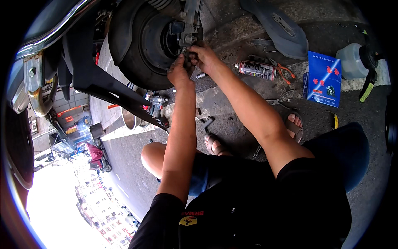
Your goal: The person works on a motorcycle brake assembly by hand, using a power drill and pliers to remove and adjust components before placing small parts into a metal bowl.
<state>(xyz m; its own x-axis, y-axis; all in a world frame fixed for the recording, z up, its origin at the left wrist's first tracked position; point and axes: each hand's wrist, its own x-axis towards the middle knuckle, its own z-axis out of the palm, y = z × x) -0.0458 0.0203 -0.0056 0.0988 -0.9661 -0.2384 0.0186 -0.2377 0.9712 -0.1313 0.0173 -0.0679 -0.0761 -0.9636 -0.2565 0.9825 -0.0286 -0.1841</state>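
My left hand (179, 72) is raised to the hub side of a scooter wheel (143, 74), its thumb and fingers closed at a small metal fitting (185, 50). From the right, my right hand (203, 58) meets it there with fingertips pinched together. Whatever lies between the fingers is too small and too covered to name. Just above both hands is a metal bracket (190, 30) with a bolt, beside the dark wheel rim. A short silver socket (201, 76) lies on the ground close below my right hand.
Right of my hands lie a spray can (258, 69), orange-handled pliers (286, 74), a grey plastic panel (278, 31), a blue box (324, 81) and a translucent bottle (350, 62). A power driver (156, 106) sits left of my left forearm. The scooter's black frame (107, 93) slants across the left.
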